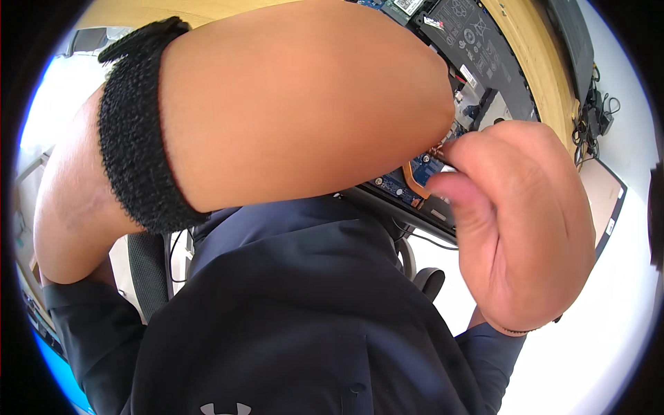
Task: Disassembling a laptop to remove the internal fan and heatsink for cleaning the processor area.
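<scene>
An opened laptop base (515,83) lies in front of me, its insides bared. Its black battery (477,43) is at the far side, and a blue circuit board (394,185) with a copper-coloured heat pipe (413,181) is at the near side. My right hand (529,214) is closed over the right part of the board, thumb and forefinger curled toward each other; a small pale bit shows between them, too small to name. Across the upper middle stretches my left arm, very close, with a black fuzzy strap round it. The fingers of my left hand are hidden behind it.
The laptop rests on a wooden table (543,69). Beyond its right side are a dark flat panel (570,34), a tangle of black cables (591,128) and a dark-edged board (609,197). Chair parts (429,280) show below the table.
</scene>
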